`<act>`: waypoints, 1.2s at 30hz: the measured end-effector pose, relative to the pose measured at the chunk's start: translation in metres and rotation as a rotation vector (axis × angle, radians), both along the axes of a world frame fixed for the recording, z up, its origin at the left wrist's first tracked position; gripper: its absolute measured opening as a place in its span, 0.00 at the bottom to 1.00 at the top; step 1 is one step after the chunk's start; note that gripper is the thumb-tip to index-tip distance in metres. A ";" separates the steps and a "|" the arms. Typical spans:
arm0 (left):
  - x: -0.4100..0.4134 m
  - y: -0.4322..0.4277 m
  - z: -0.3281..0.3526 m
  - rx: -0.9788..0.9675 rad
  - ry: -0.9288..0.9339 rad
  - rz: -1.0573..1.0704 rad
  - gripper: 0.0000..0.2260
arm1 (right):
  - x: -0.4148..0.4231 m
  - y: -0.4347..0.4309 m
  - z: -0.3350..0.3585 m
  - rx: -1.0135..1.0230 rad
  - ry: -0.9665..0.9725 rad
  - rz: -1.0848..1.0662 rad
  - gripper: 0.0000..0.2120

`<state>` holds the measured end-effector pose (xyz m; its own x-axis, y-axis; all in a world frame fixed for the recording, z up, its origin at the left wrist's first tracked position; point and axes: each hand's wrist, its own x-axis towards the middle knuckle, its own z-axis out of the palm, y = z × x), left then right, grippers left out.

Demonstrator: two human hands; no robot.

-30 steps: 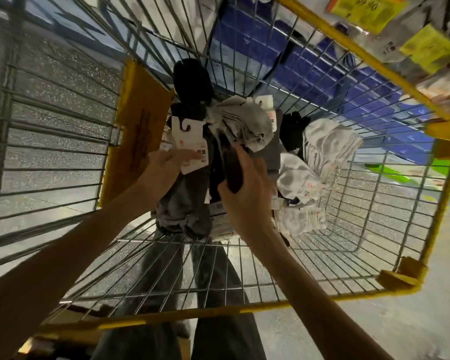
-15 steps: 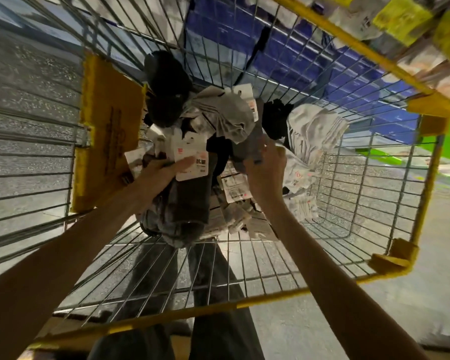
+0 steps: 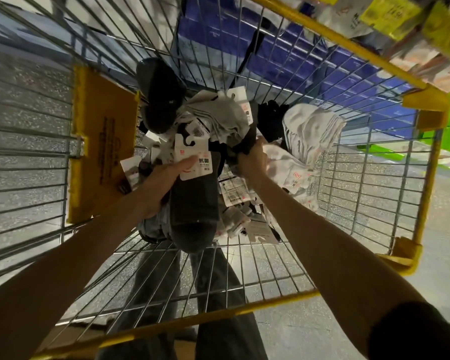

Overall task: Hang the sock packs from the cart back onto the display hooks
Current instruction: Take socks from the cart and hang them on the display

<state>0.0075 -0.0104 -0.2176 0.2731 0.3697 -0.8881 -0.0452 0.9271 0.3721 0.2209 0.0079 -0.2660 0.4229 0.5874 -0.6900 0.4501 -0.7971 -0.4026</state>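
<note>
Both my arms reach down into a wire cart point(image 3: 361, 193) with yellow rims. A heap of sock packs lies on its floor. My left hand point(image 3: 166, 183) grips a dark grey sock pack point(image 3: 195, 211) by its white header card point(image 3: 192, 157), thumb on the card. My right hand point(image 3: 252, 159) is curled around a dark sock pack point(image 3: 247, 141) in the middle of the heap. A light grey pack point(image 3: 221, 118), a black pack point(image 3: 159, 97) and white packs point(image 3: 309, 131) lie around them.
A yellow plastic flap point(image 3: 102, 141) hangs on the cart's left wall. Display goods with yellow price tags point(image 3: 390, 11) hang at the top right, above blue crates point(image 3: 296, 55). My legs show through the cart's floor. Speckled floor surrounds the cart.
My right hand has reached further into the heap and now grips a dark pack deeper in. My left hand keeps hold of the dark grey pack. The view has tilted down a little.
</note>
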 end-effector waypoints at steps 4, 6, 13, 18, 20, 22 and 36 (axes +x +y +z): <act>-0.011 -0.004 -0.009 -0.012 0.149 0.084 0.14 | -0.003 -0.004 0.018 0.027 0.229 -0.245 0.19; -0.018 -0.007 -0.012 -0.002 0.205 0.107 0.17 | 0.000 -0.013 0.039 0.055 0.508 -0.470 0.09; -0.029 -0.019 -0.007 0.069 0.202 0.041 0.20 | 0.035 -0.074 0.081 -0.051 0.726 -0.254 0.13; -0.012 -0.018 -0.002 0.095 0.249 0.054 0.11 | 0.039 -0.059 0.042 0.058 0.081 0.253 0.14; -0.005 -0.016 -0.002 0.111 0.263 0.042 0.07 | 0.032 -0.049 0.023 -0.032 0.117 0.201 0.15; -0.002 -0.017 -0.004 0.115 0.273 0.037 0.06 | 0.021 -0.043 0.009 -0.146 0.102 0.143 0.34; -0.012 -0.020 0.035 0.076 0.215 0.070 0.06 | 0.023 -0.060 0.067 0.126 0.228 -0.170 0.13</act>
